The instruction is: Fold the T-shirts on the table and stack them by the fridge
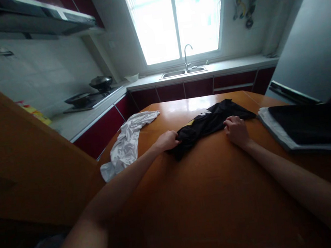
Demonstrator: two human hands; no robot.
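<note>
1. Nearest the camera, two bare forearms were stretched forward over the orange tabletop [211,199].
2. The left hand [166,140] was closed on the near-left end of a black garment [210,124], its fingers bunched into the cloth.
3. The right hand [236,130] was laid on the garment's near edge, fingers curled over the fabric; whether cloth was pinched beneath them could not be told.
4. The garment was crumpled in the middle of the tabletop, between the two hands. Its long axis ran from near-left to far-right, the narrow gathered end pointed at the left hand and the wider end spread towards the far right.
5. The step in hand was judged to be the gathering or straightening of the garment; the next move would call for both ends to be pulled apart and the cloth laid flat.
6. To the left, a white garment [127,142] was draped over the tabletop edge.
7. To the right, a folded stack [307,128] was seen, dark on grey.
8. Farthest off, a sink [183,72] stood under the window [175,18].
</note>
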